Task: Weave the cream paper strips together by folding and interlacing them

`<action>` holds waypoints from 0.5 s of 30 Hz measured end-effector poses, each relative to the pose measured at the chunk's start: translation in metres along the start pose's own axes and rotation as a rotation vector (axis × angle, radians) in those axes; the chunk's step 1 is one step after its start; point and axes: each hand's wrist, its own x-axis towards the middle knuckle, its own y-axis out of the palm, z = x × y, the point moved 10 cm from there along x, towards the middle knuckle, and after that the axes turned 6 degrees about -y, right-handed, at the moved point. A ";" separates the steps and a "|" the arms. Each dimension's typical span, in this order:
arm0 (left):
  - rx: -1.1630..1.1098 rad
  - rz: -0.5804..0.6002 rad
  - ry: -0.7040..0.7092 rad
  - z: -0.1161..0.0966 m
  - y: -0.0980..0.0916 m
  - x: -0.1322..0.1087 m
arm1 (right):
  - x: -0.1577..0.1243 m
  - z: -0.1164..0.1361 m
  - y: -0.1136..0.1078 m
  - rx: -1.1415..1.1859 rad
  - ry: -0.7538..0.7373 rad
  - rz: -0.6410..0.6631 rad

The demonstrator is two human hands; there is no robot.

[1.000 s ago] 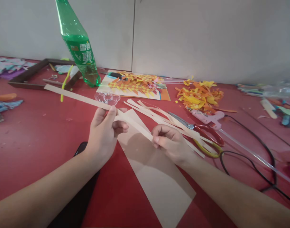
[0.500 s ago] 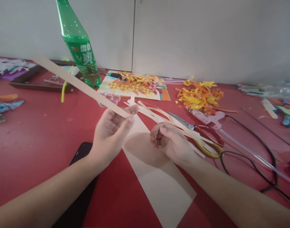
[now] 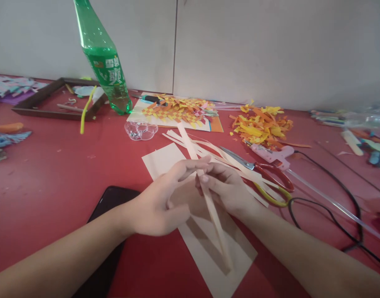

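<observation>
My right hand (image 3: 231, 192) pinches a cream paper strip (image 3: 215, 219) near its middle, between thumb and fingers. The strip slants from the pile behind down toward me, its near end over a cream paper sheet (image 3: 205, 260). My left hand (image 3: 160, 205) is open, thumb spread away from the fingers, and its fingertips reach to the strip beside my right fingertips. Part of the sheet is hidden under both hands. Behind them lie several loose cream strips (image 3: 179, 140), partly across a pair of scissors (image 3: 277, 178) with red and yellow handles.
A green bottle (image 3: 105, 70) stands at the back left by a dark frame (image 3: 47, 111). Orange and yellow paper scraps (image 3: 261, 126) lie behind a pink glue gun (image 3: 275, 155) with a black cord (image 3: 348, 192). A black phone (image 3: 115, 198) lies under my left forearm.
The paper strip has passed from my left hand to my right and swung from the upper left to over the sheet. My left hand has opened and moved right and toward me.
</observation>
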 end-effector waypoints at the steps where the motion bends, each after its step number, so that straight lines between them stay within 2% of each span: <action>1: -0.041 -0.024 -0.013 0.003 -0.002 0.000 | -0.001 -0.001 0.000 -0.022 0.015 -0.009; 4: -0.167 -0.177 0.001 0.008 -0.017 0.002 | -0.003 0.001 0.002 -0.077 0.024 -0.016; 6: -0.216 -0.363 0.027 0.011 -0.037 0.001 | -0.004 0.005 0.006 -0.103 0.004 0.019; 9: -0.271 -0.614 0.025 0.019 -0.064 -0.005 | -0.007 0.012 0.017 -0.157 -0.026 0.139; 12: -0.343 -0.726 -0.026 0.029 -0.077 -0.009 | -0.009 0.016 0.024 -0.216 -0.048 0.228; 15: -0.364 -0.762 -0.092 0.035 -0.079 -0.011 | -0.009 0.015 0.024 -0.226 -0.037 0.231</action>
